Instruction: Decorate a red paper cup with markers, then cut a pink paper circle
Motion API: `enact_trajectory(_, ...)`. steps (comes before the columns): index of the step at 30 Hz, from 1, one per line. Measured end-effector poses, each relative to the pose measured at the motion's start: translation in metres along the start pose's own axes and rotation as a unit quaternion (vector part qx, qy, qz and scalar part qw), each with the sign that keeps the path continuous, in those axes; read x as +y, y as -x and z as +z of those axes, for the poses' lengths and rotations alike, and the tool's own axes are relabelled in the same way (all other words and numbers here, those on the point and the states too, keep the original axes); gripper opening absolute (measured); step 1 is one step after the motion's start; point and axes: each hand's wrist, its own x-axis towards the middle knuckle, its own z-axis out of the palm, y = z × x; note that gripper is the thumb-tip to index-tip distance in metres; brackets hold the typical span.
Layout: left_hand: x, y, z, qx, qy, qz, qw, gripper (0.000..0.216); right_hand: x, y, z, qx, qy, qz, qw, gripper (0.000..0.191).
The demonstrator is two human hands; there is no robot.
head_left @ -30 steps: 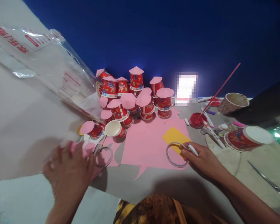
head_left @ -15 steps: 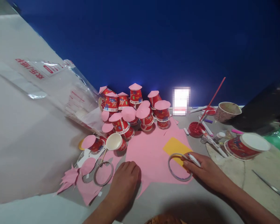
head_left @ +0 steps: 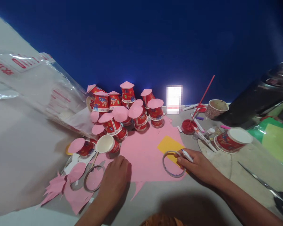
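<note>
My left hand (head_left: 113, 182) lies flat on the left edge of a pink paper sheet (head_left: 146, 153), fingers stretched, holding nothing. A tape ring (head_left: 92, 178) lies just left of it. My right hand (head_left: 198, 164) grips a white pen (head_left: 186, 155) and rests against a second tape ring (head_left: 171, 164) that lies over the pink sheet and a yellow paper piece (head_left: 168, 144). Behind the sheet stands a heap of red paper cups with pink paper lids (head_left: 127, 110).
A clear plastic bag (head_left: 37, 91) lies at the left over a large white sheet (head_left: 16, 157). Pink scraps (head_left: 54, 188) sit at lower left. At right are a red paint dish (head_left: 187, 126), markers (head_left: 202, 135), a tipped cup (head_left: 231, 140), scissors (head_left: 271, 191) and a dark flask (head_left: 257, 100).
My left hand came from the pink scraps at the left onto the pink sheet's edge and now rests there. The right hand stays on the pen and ring.
</note>
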Motion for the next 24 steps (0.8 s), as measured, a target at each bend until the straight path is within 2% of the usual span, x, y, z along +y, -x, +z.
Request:
enact_trajectory(1,-0.001,0.003,-0.004,-0.007,0.005,-0.026,1.0,0.029,0.001,0.0,0.0,-0.004,-0.003,0.001,1.0,0.033)
enact_trajectory(3,0.0,0.007,-0.013,-0.046,0.005,-0.045,0.998,0.051,0.004,-0.001,0.0,-0.01,-0.006,0.006,1.0,0.035)
enact_trajectory(6,0.002,0.005,-0.026,-0.129,0.005,0.003,0.992,0.043,0.007,-0.002,0.0,-0.02,-0.012,0.012,1.0,0.036)
enact_trajectory(8,0.002,-0.002,-0.029,-0.139,-0.013,0.04,0.989,0.037,0.007,-0.002,0.0,-0.023,-0.016,0.012,1.0,0.035)
enact_trajectory(13,-0.004,-0.018,-0.021,-0.082,-0.056,0.113,0.989,0.033,0.006,-0.003,-0.001,-0.015,-0.035,0.002,0.999,0.032)
enact_trajectory(18,-0.007,-0.024,-0.016,-0.058,-0.075,0.141,0.985,0.031,0.004,-0.003,-0.001,-0.019,-0.073,0.001,0.997,0.031)
enact_trajectory(20,-0.007,-0.024,-0.02,-0.035,-0.074,0.141,0.987,0.03,0.006,-0.004,-0.002,0.003,-0.105,0.004,0.994,0.032)
enact_trajectory(24,-0.006,-0.018,-0.026,0.047,-0.057,0.116,0.99,0.028,0.011,-0.006,-0.004,0.089,-0.202,0.024,0.975,0.042)
